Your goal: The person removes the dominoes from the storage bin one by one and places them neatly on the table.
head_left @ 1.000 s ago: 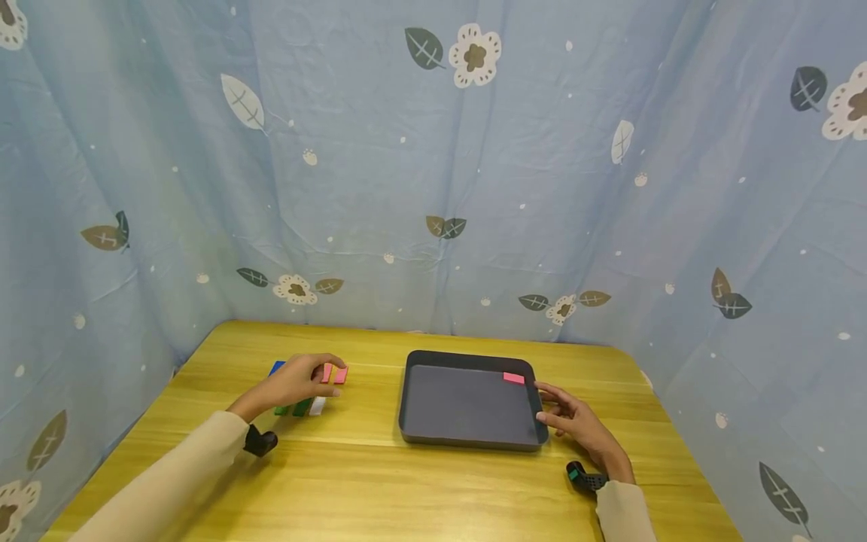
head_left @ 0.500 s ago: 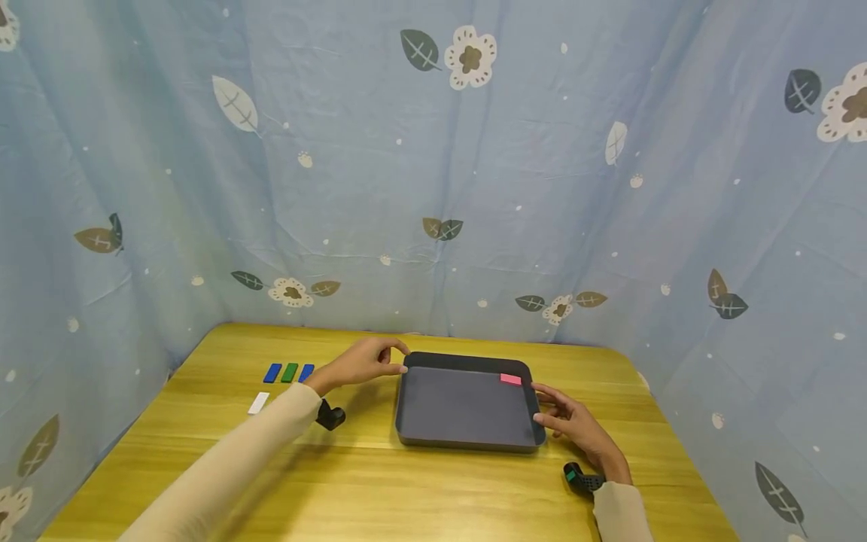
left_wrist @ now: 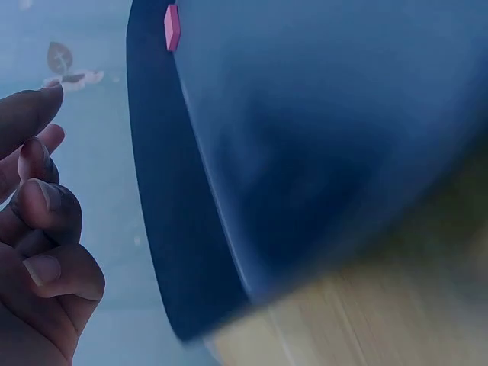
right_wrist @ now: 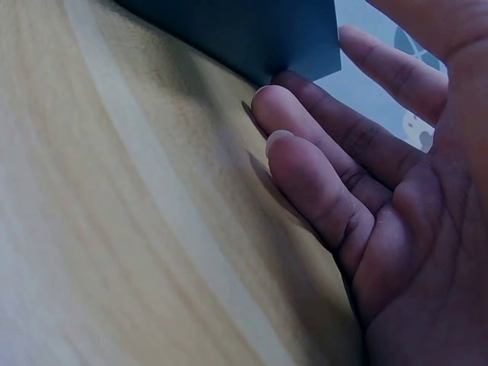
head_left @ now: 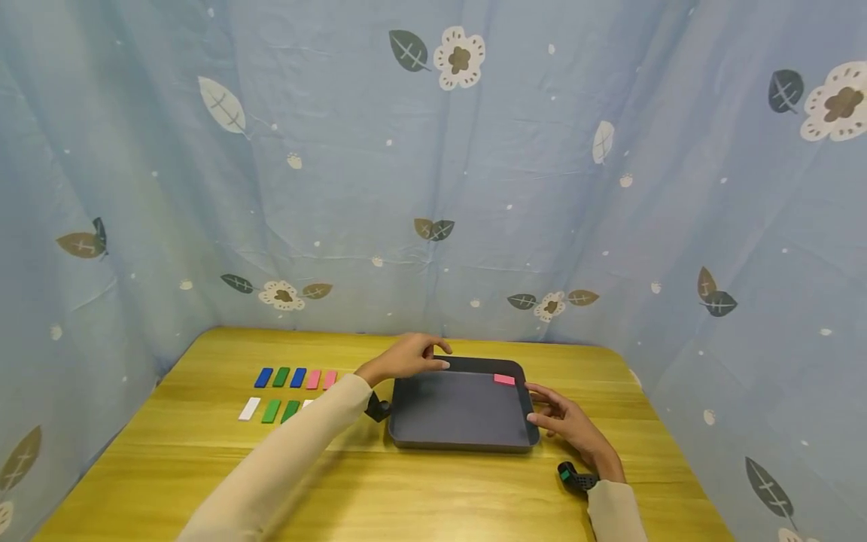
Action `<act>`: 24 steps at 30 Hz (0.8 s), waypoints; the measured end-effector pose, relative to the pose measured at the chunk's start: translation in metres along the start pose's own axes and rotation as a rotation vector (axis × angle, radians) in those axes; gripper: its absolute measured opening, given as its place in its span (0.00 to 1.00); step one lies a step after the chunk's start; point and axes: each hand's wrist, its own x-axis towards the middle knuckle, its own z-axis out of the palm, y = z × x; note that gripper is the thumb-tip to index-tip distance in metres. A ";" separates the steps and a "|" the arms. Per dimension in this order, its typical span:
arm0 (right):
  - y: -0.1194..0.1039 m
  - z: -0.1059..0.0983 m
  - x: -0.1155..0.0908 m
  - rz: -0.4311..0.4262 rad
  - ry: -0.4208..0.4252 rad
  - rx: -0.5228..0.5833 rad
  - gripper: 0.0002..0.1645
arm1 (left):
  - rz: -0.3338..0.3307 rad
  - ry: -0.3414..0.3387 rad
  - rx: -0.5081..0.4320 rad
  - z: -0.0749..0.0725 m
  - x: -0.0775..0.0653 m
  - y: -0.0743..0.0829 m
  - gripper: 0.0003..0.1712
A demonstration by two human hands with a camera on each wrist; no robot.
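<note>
My left hand (head_left: 409, 357) is above the back left part of a dark grey tray (head_left: 415, 443). Its thumb and index fingertip stand apart, with nothing visible between them; the other fingers are curled in the left wrist view. A pink domino-like block (head_left: 504, 379) lies inside the tray at the back right corner, also showing as a pink block (left_wrist: 172, 29) in the left wrist view. Beside the tray's right wall is my right hand (head_left: 572, 425), its loosely bent fingers at the tray edge. Up close, those fingers (right_wrist: 313, 183) lie low over the table by the tray's outer wall (right_wrist: 229, 30).
On the left of the wooden table (head_left: 433, 497) several flat blocks lie in two rows: a blue block (head_left: 264, 377), a green block (head_left: 281, 377), a pink block (head_left: 314, 379) and a white block (head_left: 249, 409) among them. My left sleeve (head_left: 298, 444) covers part. A patterned curtain (head_left: 352, 188) surrounds the table.
My left hand has moved right, from over the blocks to over the tray, uncovering most of the rows. My right hand stays at the tray's edge. The view has shifted slightly.
</note>
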 end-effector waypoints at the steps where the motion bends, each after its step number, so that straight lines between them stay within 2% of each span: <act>1: 0.001 0.000 0.000 -0.004 -0.001 -0.001 0.36 | 0.002 -0.006 -0.002 0.004 0.004 0.001 0.16; 6: 0.002 0.000 -0.001 0.001 0.003 -0.002 0.36 | 0.014 -0.034 -0.030 0.021 0.025 0.007 0.18; 15: -0.002 0.000 -0.002 0.005 0.030 -0.017 0.37 | 0.020 -0.053 -0.004 0.049 0.053 0.017 0.20; 24: 0.000 -0.004 -0.001 -0.019 -0.002 -0.022 0.36 | -0.041 -0.111 0.056 0.071 0.074 0.028 0.23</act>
